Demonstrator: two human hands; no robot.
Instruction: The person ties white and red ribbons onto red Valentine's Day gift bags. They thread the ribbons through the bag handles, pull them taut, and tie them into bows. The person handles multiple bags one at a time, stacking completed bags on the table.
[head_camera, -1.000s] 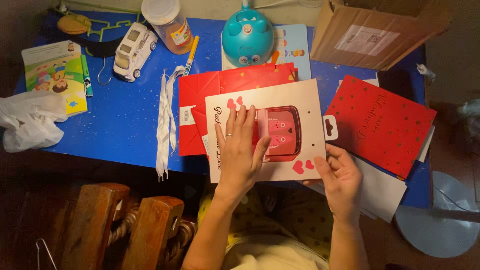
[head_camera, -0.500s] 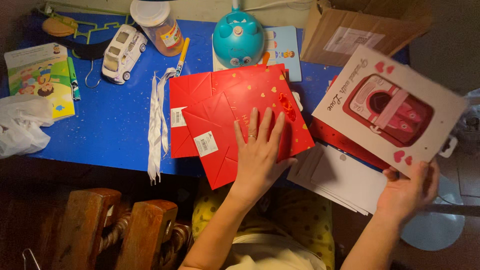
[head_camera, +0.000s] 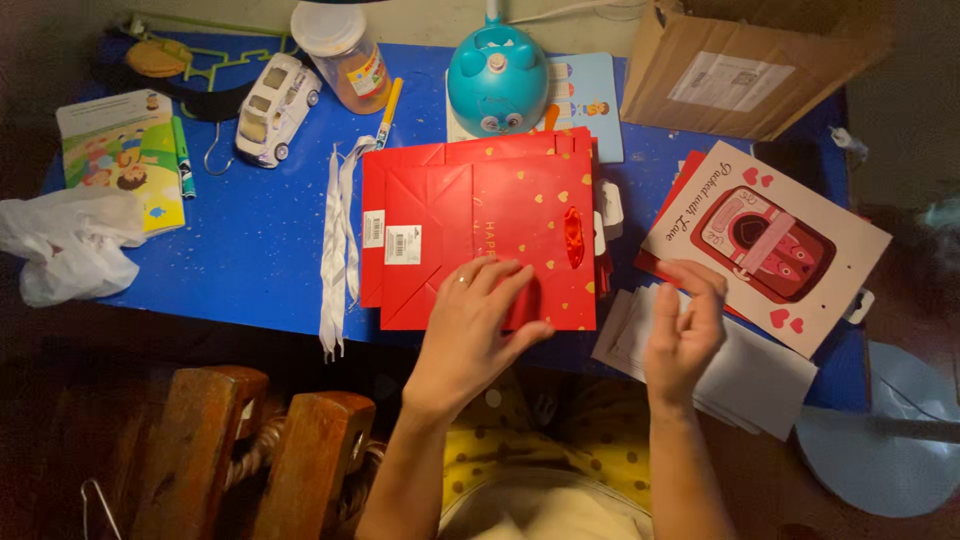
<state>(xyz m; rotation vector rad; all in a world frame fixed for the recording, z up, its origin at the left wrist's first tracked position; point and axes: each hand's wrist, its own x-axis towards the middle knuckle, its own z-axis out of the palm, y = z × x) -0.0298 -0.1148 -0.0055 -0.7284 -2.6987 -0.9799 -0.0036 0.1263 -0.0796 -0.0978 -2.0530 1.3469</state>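
- 2 flat red gift bags (head_camera: 480, 235) lie stacked on the blue table (head_camera: 250, 240); contents hidden.
- Left hand (head_camera: 475, 325) presses fingers flat on the top bag's near edge.
- Right hand (head_camera: 682, 325) hovers open, empty, beside the boxed pink item (head_camera: 765, 245).

Left hand (head_camera: 478, 325) on red gift bags (head_camera: 480, 235)

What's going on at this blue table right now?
A person is seated at the blue table. Their left hand rests on the near edge of a stack of flat red gift bags. Their right hand is raised and empty, just in front of a white card with a pink packaged item that lies to the right.
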